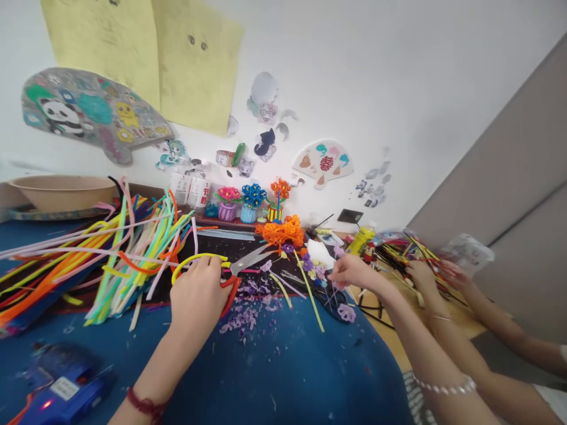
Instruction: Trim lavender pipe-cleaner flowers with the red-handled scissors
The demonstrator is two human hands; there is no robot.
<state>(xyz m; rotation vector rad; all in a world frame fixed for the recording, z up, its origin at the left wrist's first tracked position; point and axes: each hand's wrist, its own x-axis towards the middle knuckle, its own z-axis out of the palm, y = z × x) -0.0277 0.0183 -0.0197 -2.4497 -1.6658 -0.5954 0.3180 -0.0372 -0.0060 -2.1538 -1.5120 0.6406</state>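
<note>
Scissors (242, 264) gripped w/ L fingers (212, 267).

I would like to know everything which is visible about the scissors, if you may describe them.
The scissors have grey, metal-looking blades, slightly parted, joined at a pivot, and an orange-red, plastic-looking handle. The left hand grips them. A yellow loop by the knuckles may be the other handle or a separate strip; I cannot tell. The blades point forward and rightward toward the fuzzy orange flowers, beyond the purple scraps on the table.
</note>
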